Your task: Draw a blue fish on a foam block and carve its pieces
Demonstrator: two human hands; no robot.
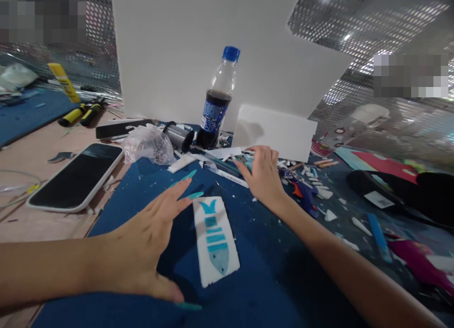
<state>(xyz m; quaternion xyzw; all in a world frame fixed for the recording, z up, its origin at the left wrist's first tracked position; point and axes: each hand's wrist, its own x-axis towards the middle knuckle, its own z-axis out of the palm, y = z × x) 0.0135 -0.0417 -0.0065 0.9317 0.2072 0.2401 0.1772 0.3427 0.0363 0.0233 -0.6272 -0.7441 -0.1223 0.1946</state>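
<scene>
Left hand is spread wide, thumb well away from the fingers, long teal nails pointing at the card. Top nail is right by the card's corner, can't tell if it touches. Right hand is bent down over the scraps, and I can't tell if it's pinching anything.

The card's just right of the left hand, flat on the blue mat, slightly tilted. It's a white rectangle, kinda rough along the near edge, with a teal fish on it: forked tail at the far end, then separate strips of different thickness with white gaps, then a paler, greyer head tapering to a point near the bottom edge. Two dark dots on the head.

Past the scraps there's a bottle of dark drink, blue cap on, in front of a big white board. Spool, plastic bag and phone sit off to the left.
</scene>
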